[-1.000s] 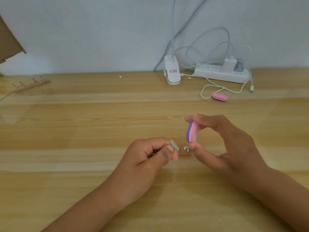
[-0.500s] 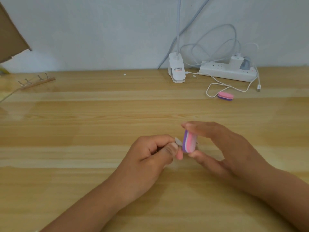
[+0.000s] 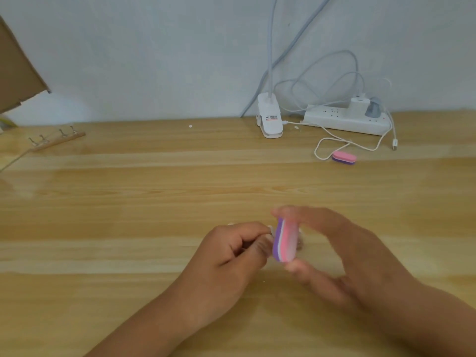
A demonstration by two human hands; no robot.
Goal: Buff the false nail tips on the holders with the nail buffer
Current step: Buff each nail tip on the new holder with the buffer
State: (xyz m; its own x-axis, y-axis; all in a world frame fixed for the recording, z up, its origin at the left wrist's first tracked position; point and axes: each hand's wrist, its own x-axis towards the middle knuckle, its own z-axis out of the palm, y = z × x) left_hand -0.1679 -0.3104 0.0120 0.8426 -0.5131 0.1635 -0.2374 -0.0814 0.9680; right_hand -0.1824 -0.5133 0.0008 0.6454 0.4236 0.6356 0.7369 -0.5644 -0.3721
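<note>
1. A purple-and-pink oval foam nail buffer (image 3: 283,240) was pinched by the right hand (image 3: 342,256).
2. Just left of the buffer, a pale false nail tip (image 3: 269,228), blurred, was gripped by the left hand (image 3: 226,256).
3. Buffing was judged underway; light strokes were needed next.

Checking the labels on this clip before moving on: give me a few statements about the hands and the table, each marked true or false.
1. The right hand pinches a pink-and-purple nail buffer. True.
2. The left hand is flat and open. False: its fingers curl round a small holder, which is mostly hidden.
3. A second buffer lies by the white cable. True.
4. Nothing is plugged into the power strip. False: a white adapter and a grey plug sit in it.
</note>
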